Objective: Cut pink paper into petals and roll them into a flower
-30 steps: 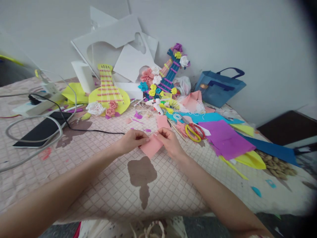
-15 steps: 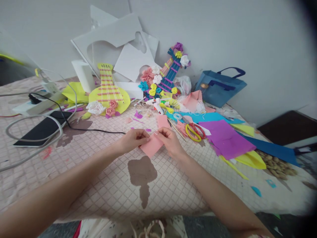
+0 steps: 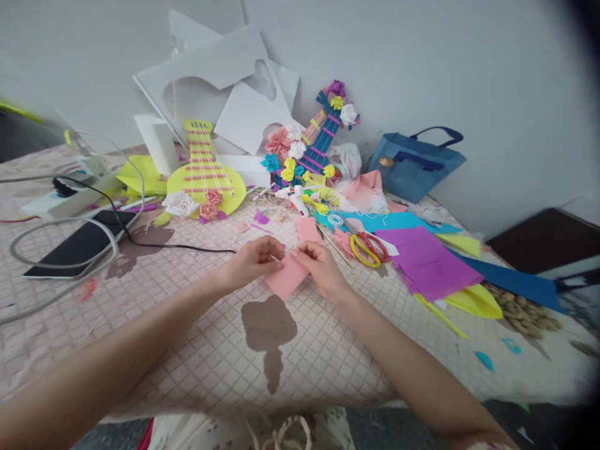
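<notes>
A small pink sheet of crepe paper (image 3: 287, 280) is held just above the table, between my two hands. My left hand (image 3: 257, 259) pinches its upper left side, thumb on top. At the upper right edge, my right hand (image 3: 319, 265) grips the same sheet between thumb and bent fingers. Behind my hands lies another pink paper piece (image 3: 307, 229). To the right of it are scissors with yellow handles (image 3: 365, 250) and scissors with red handles (image 3: 379, 245). A white glue gun (image 3: 295, 199) rests farther back.
A yellow paper guitar (image 3: 209, 178) and a blue flowered guitar (image 3: 322, 140) stand at the back. Purple paper (image 3: 426, 262) and a heap of peanuts (image 3: 518, 312) lie right. A black tablet (image 3: 82, 244), a power strip (image 3: 70, 197) and cables are left. A blue bag (image 3: 415, 165) stands back right.
The fingers of my left hand have shifted slightly on the pink paper. My right hand keeps nearly the same hold, and the things on the table stay put.
</notes>
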Demonstrator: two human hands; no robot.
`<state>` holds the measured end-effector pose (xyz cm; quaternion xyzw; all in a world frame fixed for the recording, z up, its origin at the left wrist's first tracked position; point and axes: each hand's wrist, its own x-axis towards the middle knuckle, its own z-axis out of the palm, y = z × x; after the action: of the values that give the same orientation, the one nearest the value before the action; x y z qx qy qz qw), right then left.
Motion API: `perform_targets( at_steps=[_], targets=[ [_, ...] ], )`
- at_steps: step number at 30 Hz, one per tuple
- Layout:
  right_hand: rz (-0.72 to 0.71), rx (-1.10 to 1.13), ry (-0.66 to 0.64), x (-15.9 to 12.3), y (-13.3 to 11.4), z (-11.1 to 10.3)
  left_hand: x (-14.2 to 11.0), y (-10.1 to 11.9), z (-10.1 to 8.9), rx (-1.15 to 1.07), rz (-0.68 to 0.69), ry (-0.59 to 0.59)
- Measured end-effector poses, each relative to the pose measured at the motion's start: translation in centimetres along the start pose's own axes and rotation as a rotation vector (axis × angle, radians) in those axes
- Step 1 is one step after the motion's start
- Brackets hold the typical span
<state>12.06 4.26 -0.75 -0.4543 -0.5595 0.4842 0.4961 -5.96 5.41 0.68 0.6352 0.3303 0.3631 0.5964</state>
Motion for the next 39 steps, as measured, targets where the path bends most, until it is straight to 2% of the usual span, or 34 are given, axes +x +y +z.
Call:
perform_targets(
  at_steps=[5,10,15,18,22,26,31,36,39],
  targets=[
    [0.052,0.062,-0.014,-0.1,-0.1,0.0,0.0,0.1,-0.2,0.127,0.022,-0.095],
    [0.083,0.100,-0.004,-0.2,-0.1,0.1,-0.2,0.5,-0.3,0.179,0.014,-0.101],
    [0.238,0.311,-0.043,-0.4,-0.8,0.4,-0.1,1.0,-0.5,0.182,-0.005,-0.020],
    [0.291,0.309,-0.095,-0.6,-1.0,0.5,0.0,1.0,-0.7,0.181,0.002,0.044],
    [0.263,0.215,-0.059,-0.6,-0.8,0.4,0.1,0.9,-1.0,0.165,-0.034,0.084],
    [0.211,0.219,-0.013,-0.5,-0.5,0.2,0.0,1.1,-1.0,0.157,-0.033,0.108],
    [0.280,0.212,-0.096,-0.5,-0.5,0.3,0.0,1.5,-1.0,0.169,-0.020,0.138],
    [0.253,0.162,-0.061,-0.7,-0.5,0.4,0.0,1.4,-1.1,0.192,-0.025,0.140],
    [0.287,0.171,-0.117,-0.8,-0.6,0.4,0.1,1.2,-1.3,0.218,-0.014,0.150]
  ],
)
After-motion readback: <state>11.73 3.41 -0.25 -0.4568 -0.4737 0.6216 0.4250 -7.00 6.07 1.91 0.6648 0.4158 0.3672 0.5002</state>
